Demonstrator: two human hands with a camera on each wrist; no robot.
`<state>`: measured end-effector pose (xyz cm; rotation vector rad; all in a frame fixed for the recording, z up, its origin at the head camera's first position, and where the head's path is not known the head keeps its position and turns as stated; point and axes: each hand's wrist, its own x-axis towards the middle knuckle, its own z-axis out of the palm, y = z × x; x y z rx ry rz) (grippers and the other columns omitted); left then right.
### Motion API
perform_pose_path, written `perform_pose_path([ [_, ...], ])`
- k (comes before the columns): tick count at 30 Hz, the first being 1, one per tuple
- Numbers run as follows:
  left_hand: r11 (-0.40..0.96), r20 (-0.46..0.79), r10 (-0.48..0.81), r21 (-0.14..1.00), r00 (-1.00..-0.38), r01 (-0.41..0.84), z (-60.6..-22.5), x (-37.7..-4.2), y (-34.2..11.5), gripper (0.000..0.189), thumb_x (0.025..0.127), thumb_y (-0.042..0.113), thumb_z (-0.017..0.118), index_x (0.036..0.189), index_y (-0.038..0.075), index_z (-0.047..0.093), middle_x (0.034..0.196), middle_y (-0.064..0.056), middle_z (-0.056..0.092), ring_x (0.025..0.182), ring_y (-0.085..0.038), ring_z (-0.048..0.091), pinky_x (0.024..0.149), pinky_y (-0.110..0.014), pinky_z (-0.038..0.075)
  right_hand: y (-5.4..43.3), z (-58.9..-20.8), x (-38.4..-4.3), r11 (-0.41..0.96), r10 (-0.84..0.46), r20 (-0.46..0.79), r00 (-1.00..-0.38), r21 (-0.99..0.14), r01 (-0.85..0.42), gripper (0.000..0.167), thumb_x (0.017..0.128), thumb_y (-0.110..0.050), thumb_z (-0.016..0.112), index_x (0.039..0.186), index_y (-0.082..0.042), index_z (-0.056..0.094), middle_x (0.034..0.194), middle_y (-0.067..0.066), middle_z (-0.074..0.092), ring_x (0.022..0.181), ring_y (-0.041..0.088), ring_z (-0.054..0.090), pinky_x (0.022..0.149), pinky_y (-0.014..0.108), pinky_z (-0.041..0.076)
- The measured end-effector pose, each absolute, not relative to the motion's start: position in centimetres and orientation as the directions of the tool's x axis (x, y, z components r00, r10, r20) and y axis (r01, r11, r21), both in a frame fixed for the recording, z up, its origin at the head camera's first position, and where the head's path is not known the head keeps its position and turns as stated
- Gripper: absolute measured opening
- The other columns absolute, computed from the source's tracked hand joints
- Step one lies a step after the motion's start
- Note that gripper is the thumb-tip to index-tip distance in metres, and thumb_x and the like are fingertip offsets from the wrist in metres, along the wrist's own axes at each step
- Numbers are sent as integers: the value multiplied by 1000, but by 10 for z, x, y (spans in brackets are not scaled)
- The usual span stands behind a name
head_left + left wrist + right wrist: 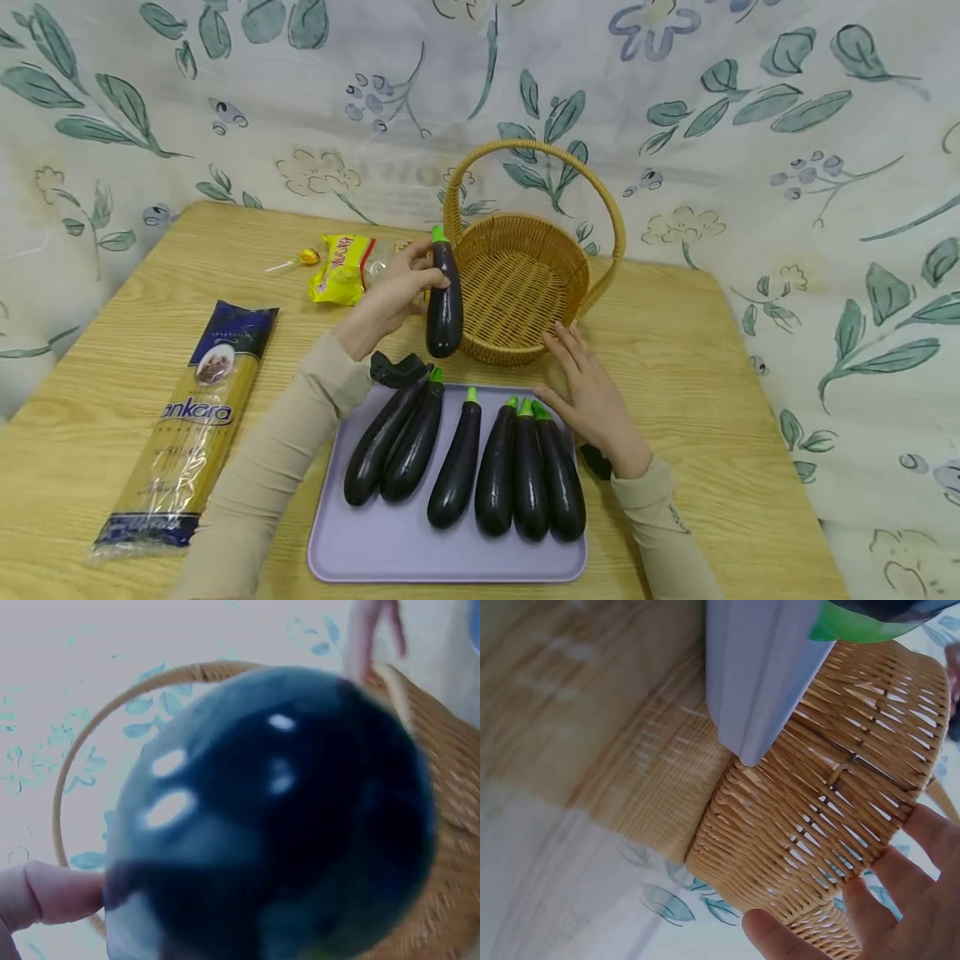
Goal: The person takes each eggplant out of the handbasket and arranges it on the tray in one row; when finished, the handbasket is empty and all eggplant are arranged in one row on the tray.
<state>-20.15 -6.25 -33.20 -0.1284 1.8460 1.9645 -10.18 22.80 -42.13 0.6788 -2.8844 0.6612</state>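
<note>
My left hand (pixel 397 287) grips a glossy dark eggplant (pixel 446 308) with a green stem cap, above the table at the left rim of a wicker basket (pixel 491 350). In the left wrist view the rounded end of that eggplant (pixel 277 810) fills the middle, with my thumb (pixel 60 896) against its side. With fingers spread, my right hand (pixel 592 408) touches the basket's front right rim; the right wrist view shows fingertips along the woven wall (pixel 832 787). Several more eggplants (pixel 455 467) lie side by side on a lilac tray (pixel 405 554) in front of the basket.
Left of the tray lies a pack of spaghetti (pixel 187 425). Behind my left hand are a yellow packet (pixel 341 271) and a lollipop (pixel 307 257). The basket's tall handle (pixel 615 225) arches up near a floral cloth backdrop (pixel 750 167).
</note>
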Motion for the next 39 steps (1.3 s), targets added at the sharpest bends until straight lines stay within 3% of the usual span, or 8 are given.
perform_pose_path([
  [5,103,-349,248,937,-904,-334,-346,-186,-92,85,89,2,54,157,15,5,158,-16,27,132,-35,42,100,-50,44,229,-420,-102,818,-392,199,-898,-372,-439,76,92,-46,60,153,-12,29,160,12,24,150,32,14,117,53,24],
  [12,227,-402,249,908,-881,-351,-369,-161,-128,87,91,4,56,157,11,1,158,-23,21,121,-31,49,76,-26,51,227,-420,-100,820,-394,177,-902,-376,-432,77,91,-41,64,153,-11,29,160,12,24,150,33,14,118,53,22],
  [17,278,-427,292,894,-856,-351,-379,-148,-144,87,91,6,57,156,7,-1,157,-28,18,120,-30,50,79,-26,52,227,-422,-101,817,-399,183,-899,-373,-439,77,91,-41,63,153,-10,29,160,14,25,150,34,15,117,54,22],
  [23,278,-435,398,896,-808,-346,-389,-140,-152,86,91,6,58,155,3,2,153,-31,23,97,-11,58,78,-27,52,227,-423,-105,819,-401,198,-894,-360,-447,77,92,-44,61,153,-10,28,160,14,24,150,35,15,117,53,23],
  [26,297,-436,438,896,-786,-331,-397,-135,-154,87,90,9,60,155,0,2,151,-33,24,95,-9,58,77,-28,51,227,-423,-106,822,-400,193,-896,-358,-443,77,92,-45,60,153,-9,28,160,14,23,150,35,14,117,53,24],
  [32,350,-399,453,902,-797,-253,-407,-123,-152,87,88,6,64,154,-1,8,147,-36,29,102,-24,60,72,-29,52,227,-424,-106,829,-390,173,-904,-361,-427,77,93,-47,58,154,-12,26,161,13,21,150,33,13,117,52,23],
  [36,445,-339,453,887,-825,-121,-406,-115,-147,84,86,4,67,152,-2,15,143,-38,34,113,-40,56,74,-32,53,228,-425,-105,826,-391,179,-903,-365,-430,77,94,-51,55,154,-12,26,161,13,21,150,33,12,118,52,23],
  [39,550,-283,439,835,-853,6,-399,-109,-142,81,84,4,70,150,-3,24,141,-36,39,115,-46,55,81,-41,55,229,-425,-105,822,-392,187,-901,-369,-434,78,94,-55,51,154,-11,26,161,14,21,150,33,13,117,52,23],
])
